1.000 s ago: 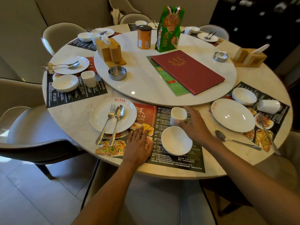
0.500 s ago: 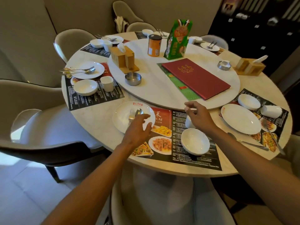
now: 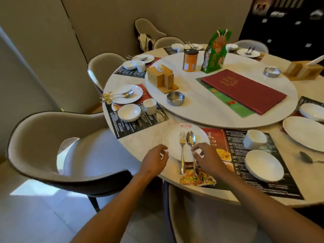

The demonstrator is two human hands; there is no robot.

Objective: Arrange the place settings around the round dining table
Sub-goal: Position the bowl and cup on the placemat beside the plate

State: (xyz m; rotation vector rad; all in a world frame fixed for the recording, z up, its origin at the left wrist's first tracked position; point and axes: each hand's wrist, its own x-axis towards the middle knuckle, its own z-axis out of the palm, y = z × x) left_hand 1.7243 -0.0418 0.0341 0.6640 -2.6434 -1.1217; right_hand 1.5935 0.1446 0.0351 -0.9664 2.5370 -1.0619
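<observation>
Plate (image 3: 172, 146) near table (image 3: 140, 144) edge, fork (image 3: 182, 151) and spoon (image 3: 192, 146) lying loose on it. Left hand (image 3: 154, 161) half-curled, empty, beside rim. Right hand (image 3: 207, 158) loosely spread over spoon handle; contact unclear. Ceramic likely stiff, slick, breakable; grip opposite rims, keep level or cutlery slides.

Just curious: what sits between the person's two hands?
In the head view, the near edge of a white plate with a fork on it lies between the left hand and right hand.
</observation>
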